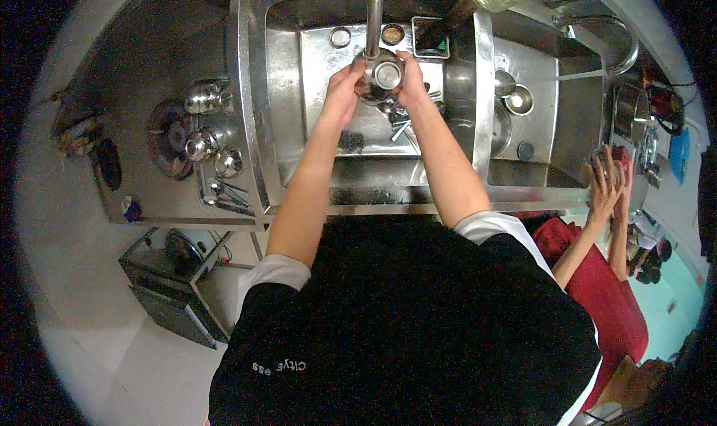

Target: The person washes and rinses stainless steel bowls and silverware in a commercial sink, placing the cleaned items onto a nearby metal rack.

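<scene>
Both my hands grip a rounded stainless steel vessel (386, 77), likely a bowl or pot, beneath the metal tap pipe (374, 17). Its round base faces up towards me. My left hand (343, 92) clasps its left side and my right hand (413, 81) its right side. They are above the middle basin (319, 129) of a steel sink. Below my right hand lies some metal cutlery (402, 128), partly hidden by the vessel and my forearm. A dark scrubbing pad (352, 141) rests on the basin floor, nearer to me.
Two small round containers (339, 36) and a rectangular tray (431, 53) sit at the basin's back. A divider (483, 89) separates the right basin, holding a metal bowl (521, 101). Steel bowls (228, 162) and cutlery occupy the left counter. At right, another person's hands (608, 176) are at work.
</scene>
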Tool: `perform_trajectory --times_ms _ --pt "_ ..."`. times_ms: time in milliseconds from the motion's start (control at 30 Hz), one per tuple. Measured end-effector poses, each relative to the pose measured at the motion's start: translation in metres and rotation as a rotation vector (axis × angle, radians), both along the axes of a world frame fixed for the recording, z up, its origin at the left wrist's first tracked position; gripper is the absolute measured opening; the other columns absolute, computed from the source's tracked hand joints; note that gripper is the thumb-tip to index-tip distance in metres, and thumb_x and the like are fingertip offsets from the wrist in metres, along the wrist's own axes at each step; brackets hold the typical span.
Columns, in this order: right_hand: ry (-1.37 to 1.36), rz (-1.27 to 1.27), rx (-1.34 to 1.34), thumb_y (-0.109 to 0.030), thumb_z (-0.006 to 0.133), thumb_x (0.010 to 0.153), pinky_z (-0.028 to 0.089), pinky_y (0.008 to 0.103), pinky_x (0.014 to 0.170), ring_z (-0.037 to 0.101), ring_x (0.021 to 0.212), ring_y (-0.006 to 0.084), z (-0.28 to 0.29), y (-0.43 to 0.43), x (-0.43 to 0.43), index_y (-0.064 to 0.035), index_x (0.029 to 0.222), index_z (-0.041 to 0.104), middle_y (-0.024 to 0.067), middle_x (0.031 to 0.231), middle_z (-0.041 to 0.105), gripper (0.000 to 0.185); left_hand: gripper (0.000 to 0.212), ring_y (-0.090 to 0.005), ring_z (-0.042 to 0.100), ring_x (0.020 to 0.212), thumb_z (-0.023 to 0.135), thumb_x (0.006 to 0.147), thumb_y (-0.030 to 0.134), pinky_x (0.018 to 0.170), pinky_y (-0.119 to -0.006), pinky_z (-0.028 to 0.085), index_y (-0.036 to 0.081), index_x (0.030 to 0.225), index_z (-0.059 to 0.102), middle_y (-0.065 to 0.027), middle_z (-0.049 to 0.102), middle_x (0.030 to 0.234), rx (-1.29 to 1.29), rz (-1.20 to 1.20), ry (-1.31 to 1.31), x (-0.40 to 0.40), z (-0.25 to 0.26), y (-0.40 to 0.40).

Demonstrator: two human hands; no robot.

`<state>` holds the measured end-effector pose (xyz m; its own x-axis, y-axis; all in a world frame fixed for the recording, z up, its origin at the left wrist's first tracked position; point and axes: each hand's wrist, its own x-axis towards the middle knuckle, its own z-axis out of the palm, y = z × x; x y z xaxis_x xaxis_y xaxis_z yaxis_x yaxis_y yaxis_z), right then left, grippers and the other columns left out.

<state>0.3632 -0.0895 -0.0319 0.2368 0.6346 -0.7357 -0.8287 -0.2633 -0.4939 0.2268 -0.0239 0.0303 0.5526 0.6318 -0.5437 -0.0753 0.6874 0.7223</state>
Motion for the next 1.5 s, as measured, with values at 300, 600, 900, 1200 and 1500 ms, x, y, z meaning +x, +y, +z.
perform_trajectory --times_ms 300,600,900,1200,1500 --pt "0.439 -0.178 0.266 -0.038 0.049 0.083 0.045 0.0437 0.074 0.054 0.086 0.0285 0.012 0.002 -0.026 -0.0062 0.099 0.054 0.0136 0.091 0.058 0.036 0.021 -0.0265 0.060 0.077 0.071 0.066 0.012 0.071 -0.032 0.046 0.004 0.085 0.066 -0.0115 0.063 0.083 1.554 -0.192 0.490 -0.015 -0.005 -0.015" --pt "-0.033 -0.058 0.192 -0.030 0.040 0.093 0.049 0.0330 0.082 0.060 0.094 0.0178 0.024 -0.039 -0.036 -0.0078 0.108 0.056 0.0064 0.106 0.062 0.031 0.057 -0.0259 0.058 0.085 0.062 0.076 0.048 0.072 -0.036 0.046 0.002 0.105 0.047 -0.0142 0.057 0.093 0.276 0.015 0.338 -0.019 -0.051 -0.045" --pt "-0.216 0.181 0.277 -0.039 0.042 0.094 0.037 0.0343 0.094 0.053 0.100 0.0173 0.083 -0.031 -0.134 -0.0041 0.108 0.053 0.0048 0.105 0.059 0.039 0.086 -0.0148 0.057 0.071 0.087 0.049 0.043 0.062 -0.027 0.048 0.002 0.108 0.040 -0.0094 0.058 0.085 -0.046 0.403 0.343 -0.118 0.028 -0.047" --pt "-0.459 0.733 0.255 -0.035 0.048 0.092 0.031 0.0431 0.097 0.037 0.122 0.0250 0.075 -0.039 -0.205 -0.0110 0.110 0.053 0.0064 0.132 0.042 0.031 0.075 -0.0254 0.054 0.089 0.083 0.051 0.045 0.078 -0.037 0.045 0.004 0.104 0.050 -0.0106 0.054 0.098 0.356 0.855 0.912 -0.330 -0.024 0.046" --pt "-0.511 0.683 -0.011 -0.024 0.051 0.091 0.040 0.0362 0.086 0.050 0.107 0.0198 0.067 -0.082 -0.181 -0.0090 0.108 0.053 0.0034 0.116 0.054 0.023 0.100 -0.0353 0.042 0.119 0.078 0.053 0.053 0.094 -0.047 0.040 0.007 0.130 0.032 -0.0194 0.038 0.131 0.204 0.472 1.430 -0.402 -0.087 0.089"
